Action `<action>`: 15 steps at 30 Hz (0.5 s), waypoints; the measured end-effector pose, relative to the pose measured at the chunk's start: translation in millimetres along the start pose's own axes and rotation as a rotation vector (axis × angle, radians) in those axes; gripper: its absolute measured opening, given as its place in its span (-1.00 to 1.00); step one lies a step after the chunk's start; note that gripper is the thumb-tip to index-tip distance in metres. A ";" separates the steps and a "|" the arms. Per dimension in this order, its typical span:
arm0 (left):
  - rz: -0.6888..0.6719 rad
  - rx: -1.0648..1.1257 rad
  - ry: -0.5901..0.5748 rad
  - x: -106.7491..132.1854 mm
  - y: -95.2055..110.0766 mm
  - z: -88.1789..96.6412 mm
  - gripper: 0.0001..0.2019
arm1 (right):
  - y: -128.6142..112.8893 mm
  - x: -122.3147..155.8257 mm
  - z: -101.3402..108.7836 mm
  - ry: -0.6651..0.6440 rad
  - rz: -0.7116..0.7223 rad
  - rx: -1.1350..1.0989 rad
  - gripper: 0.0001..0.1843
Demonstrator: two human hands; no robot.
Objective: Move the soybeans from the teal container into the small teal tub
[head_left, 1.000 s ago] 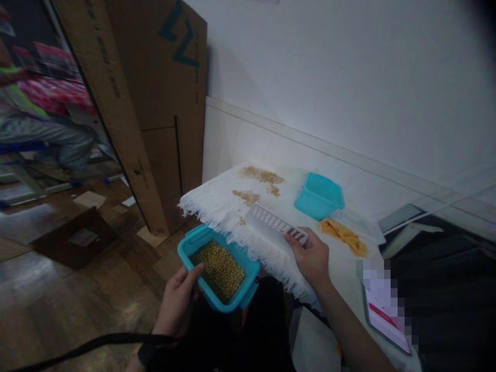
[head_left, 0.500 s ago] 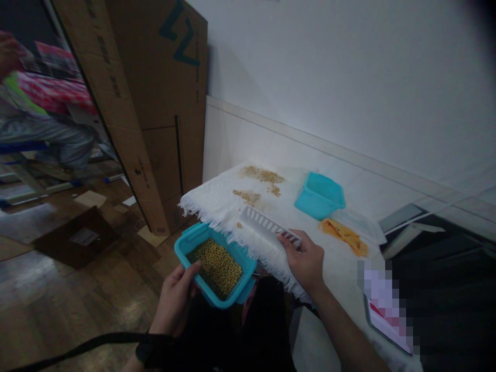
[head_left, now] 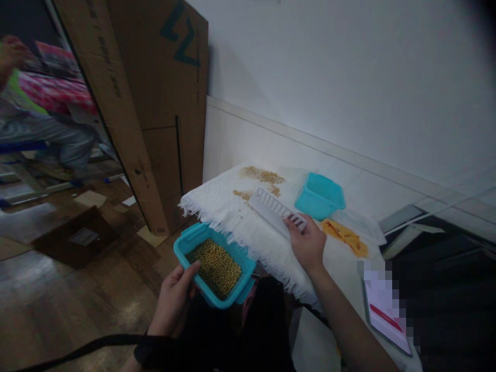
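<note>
My left hand (head_left: 174,297) grips a teal plastic box (head_left: 236,257) filled with yellow-green beans (head_left: 214,267), held just below the near edge of a white fringed cloth (head_left: 227,209). My right hand (head_left: 308,243) is closed on one end of a white slotted plastic scraper (head_left: 276,209), whose far end rests on the cloth beside small heaps of loose beans (head_left: 262,175). A second, empty teal box (head_left: 320,196) stands on the table behind the scraper.
A tall cardboard box (head_left: 155,93) leans against the wall at left. An orange cloth (head_left: 344,235) and a clear lid (head_left: 360,222) lie right of the empty box. A phone (head_left: 387,315) lies at the table's near right. Another person (head_left: 34,119) is at far left.
My right hand has pushed the scraper away from me, up the cloth towards the bean heaps. The teal box in my left hand has shifted slightly left.
</note>
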State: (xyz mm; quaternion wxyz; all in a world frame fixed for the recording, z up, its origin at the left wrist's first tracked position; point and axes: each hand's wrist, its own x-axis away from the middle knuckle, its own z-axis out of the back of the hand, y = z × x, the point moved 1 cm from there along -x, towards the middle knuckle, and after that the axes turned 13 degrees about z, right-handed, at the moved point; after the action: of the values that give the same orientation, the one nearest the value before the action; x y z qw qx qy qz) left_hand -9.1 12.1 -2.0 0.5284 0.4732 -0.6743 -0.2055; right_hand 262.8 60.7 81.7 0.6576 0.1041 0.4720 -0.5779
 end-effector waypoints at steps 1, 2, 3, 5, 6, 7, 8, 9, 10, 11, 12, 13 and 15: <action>-0.005 -0.005 0.001 -0.3 -0.1 0.1 -0.75 | 4.3 -5.4 -3.5 0.001 0.009 0.029 -0.69; -0.008 -0.009 0.002 -0.5 -0.2 0.4 -0.75 | 7.9 -9.8 -6.9 -0.008 0.020 0.048 -0.69; -0.009 -0.010 0.007 -0.8 -0.3 0.7 -0.75 | 10.6 -12.9 -10.0 -0.023 0.031 0.057 -0.69; 0.000 -0.003 0.014 -1.1 -0.1 1.4 -0.76 | 13.5 -15.7 -14.6 -0.056 0.045 0.051 -0.70; 0.007 0.003 0.011 -1.0 0.2 1.7 -0.77 | 13.8 -15.7 -16.1 -0.069 0.048 0.043 -0.70; 0.012 0.010 0.005 -0.9 0.4 1.9 -0.78 | 13.7 -15.2 -17.0 -0.075 0.049 0.034 -0.71; 0.017 0.014 -0.002 -0.6 0.6 2.0 -0.79 | 13.2 -14.7 -17.5 -0.075 0.049 0.027 -0.71; 0.019 0.018 -0.007 -0.4 0.8 2.0 -0.79 | 12.5 -14.2 -17.7 -0.068 0.047 0.023 -0.71; 0.019 0.019 -0.012 -0.3 0.9 1.9 -0.79 | 11.8 -13.9 -17.9 -0.061 0.045 0.021 -0.71; 0.015 0.020 -0.012 -0.2 1.0 1.7 -0.79 | 11.1 -13.9 -18.1 -0.055 0.043 0.022 -0.71; 0.008 0.022 -0.008 -0.2 1.1 1.5 -0.79 | 10.4 -14.2 -18.4 -0.058 0.043 0.022 -0.71; 0.001 0.023 -0.004 -0.2 1.1 1.3 -0.79 | 9.8 -14.6 -18.8 -0.066 0.045 0.021 -0.71; -0.004 0.019 0.000 -0.1 1.3 1.1 -0.79 | 8.7 -15.4 -19.7 -0.090 0.053 0.009 -0.71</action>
State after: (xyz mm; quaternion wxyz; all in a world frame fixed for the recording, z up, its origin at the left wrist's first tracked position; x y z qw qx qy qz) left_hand -10.7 12.6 -1.4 0.5232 0.4797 -0.6753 -0.2003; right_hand 262.1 87.0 79.1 0.6926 0.0934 0.4367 -0.5665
